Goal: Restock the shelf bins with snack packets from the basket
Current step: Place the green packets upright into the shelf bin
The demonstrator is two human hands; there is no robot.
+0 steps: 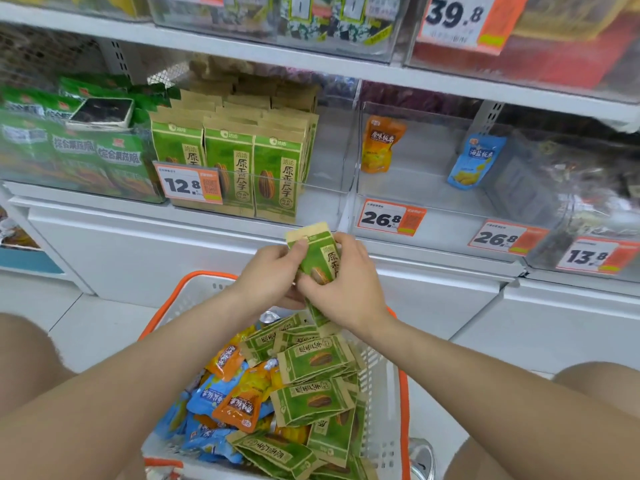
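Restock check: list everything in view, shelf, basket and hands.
held packets: some, green, between both hands
basket: one, white, orange rim, below the hands
loose green packets: many, green, basket's right
orange packets: several, orange, basket's middle
blue packets: several, blue, basket's left
shelf packets: three rows, green, 12.8 bin
orange pouch: one, orange, 26.8 bin
blue pouch: one, blue, right of orange pouch
green bags: several, green, leftmost bin
price tags: five readable, white and orange, bin fronts
left hand: one, grips held packets
right hand: one, grips held packets
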